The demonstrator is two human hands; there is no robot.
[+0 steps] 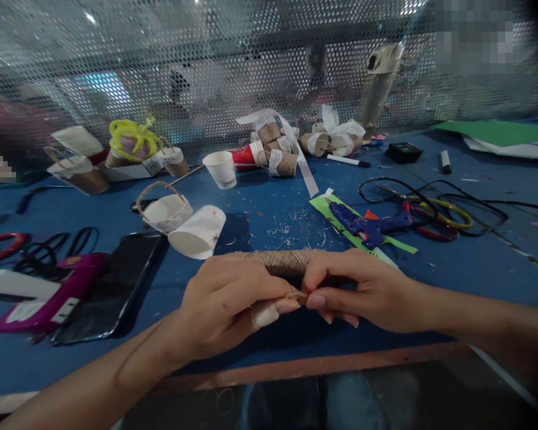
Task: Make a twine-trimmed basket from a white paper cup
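The left fingers [287, 306] and right fingers [316, 300] pinch thin twine [296, 294], probably light, limp and rough, best held near its ends. A twine spool [287, 261] lies just beyond them.

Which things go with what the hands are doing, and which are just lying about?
Probably in use:
thin strand, pinched by left hand and right hand
twine roll, just behind

Seemingly lying about:
phone
black box
green sheet
glue gun, untouched

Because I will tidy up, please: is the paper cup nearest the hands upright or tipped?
Tipped: the paper cup lies on its side, its open mouth turned sideways, not up.
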